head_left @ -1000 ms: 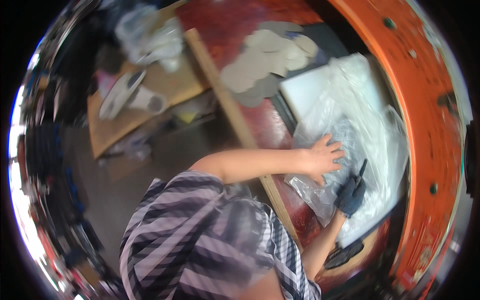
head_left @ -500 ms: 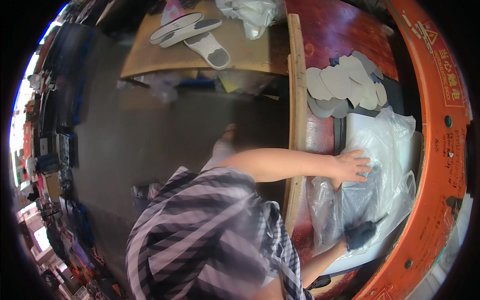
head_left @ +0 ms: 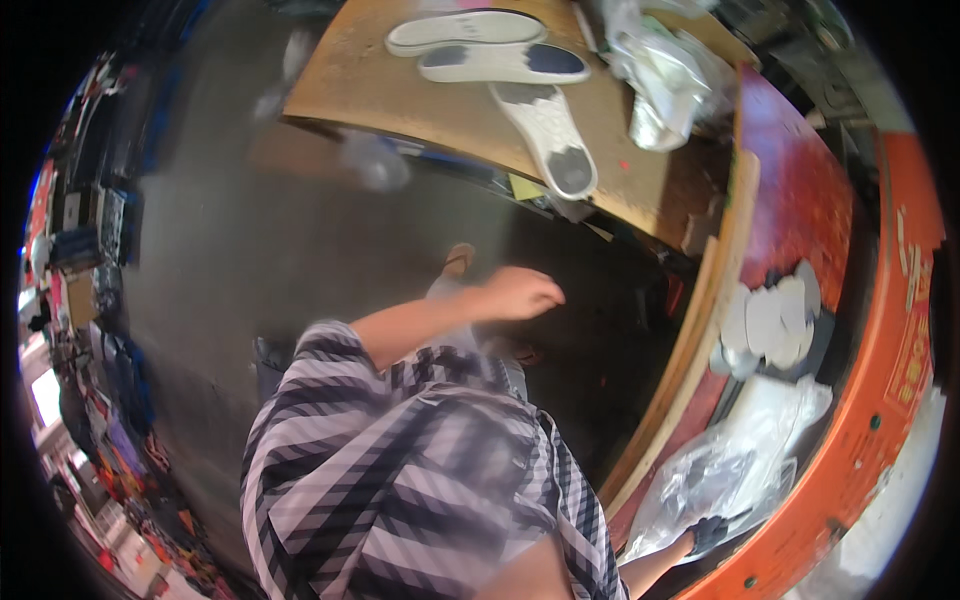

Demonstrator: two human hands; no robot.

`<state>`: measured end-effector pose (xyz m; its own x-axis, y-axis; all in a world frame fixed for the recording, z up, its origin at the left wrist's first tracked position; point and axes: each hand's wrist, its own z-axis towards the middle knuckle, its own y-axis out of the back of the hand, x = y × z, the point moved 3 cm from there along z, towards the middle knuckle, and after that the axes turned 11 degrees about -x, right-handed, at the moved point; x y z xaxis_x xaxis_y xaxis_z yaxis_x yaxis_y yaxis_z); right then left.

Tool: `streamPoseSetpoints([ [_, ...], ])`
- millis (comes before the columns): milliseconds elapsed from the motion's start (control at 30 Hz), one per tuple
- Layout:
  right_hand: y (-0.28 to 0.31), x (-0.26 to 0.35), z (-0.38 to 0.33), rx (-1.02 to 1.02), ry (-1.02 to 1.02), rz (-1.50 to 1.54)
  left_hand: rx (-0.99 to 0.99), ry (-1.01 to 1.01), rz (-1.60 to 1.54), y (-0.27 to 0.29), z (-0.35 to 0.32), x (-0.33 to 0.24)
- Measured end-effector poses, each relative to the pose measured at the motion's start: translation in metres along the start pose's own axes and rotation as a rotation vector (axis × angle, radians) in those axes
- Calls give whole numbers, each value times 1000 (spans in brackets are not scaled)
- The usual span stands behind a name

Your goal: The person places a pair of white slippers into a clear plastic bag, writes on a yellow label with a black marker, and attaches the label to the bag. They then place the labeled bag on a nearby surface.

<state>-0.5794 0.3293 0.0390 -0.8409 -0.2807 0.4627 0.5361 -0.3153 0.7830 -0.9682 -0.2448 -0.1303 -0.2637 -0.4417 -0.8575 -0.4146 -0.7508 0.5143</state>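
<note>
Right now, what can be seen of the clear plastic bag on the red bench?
The clear plastic bag is thin, crinkled, glossy film, lying slumped on the red bench beside the orange rim. Greyish contents show dimly through it. The right hand, in a dark glove, rests at its lower edge. A pile of grey insole cutouts lies just beyond it.

3 insoles (head_left: pixel 520 70) lie on a brown board (head_left: pixel 400 95).

Grey concrete floor (head_left: pixel 250 260) — wooden bench (head_left: pixel 450 110) above, cluttered shelves (head_left: pixel 80 250) far left.
</note>
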Motion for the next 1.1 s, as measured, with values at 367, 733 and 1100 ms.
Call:
streamPoseSetpoints([
  [367, -23, 110, -155, 396, 226, -428, -488, 945, 524, 146, -39, 366],
  [733, -86, 130, -258, 556, 265, -448, -199, 814, 810, 168, -9, 504],
  [1100, -134, 153, -231, 583, 401, -443, -311, 656, 706, 168, 5, 464],
])
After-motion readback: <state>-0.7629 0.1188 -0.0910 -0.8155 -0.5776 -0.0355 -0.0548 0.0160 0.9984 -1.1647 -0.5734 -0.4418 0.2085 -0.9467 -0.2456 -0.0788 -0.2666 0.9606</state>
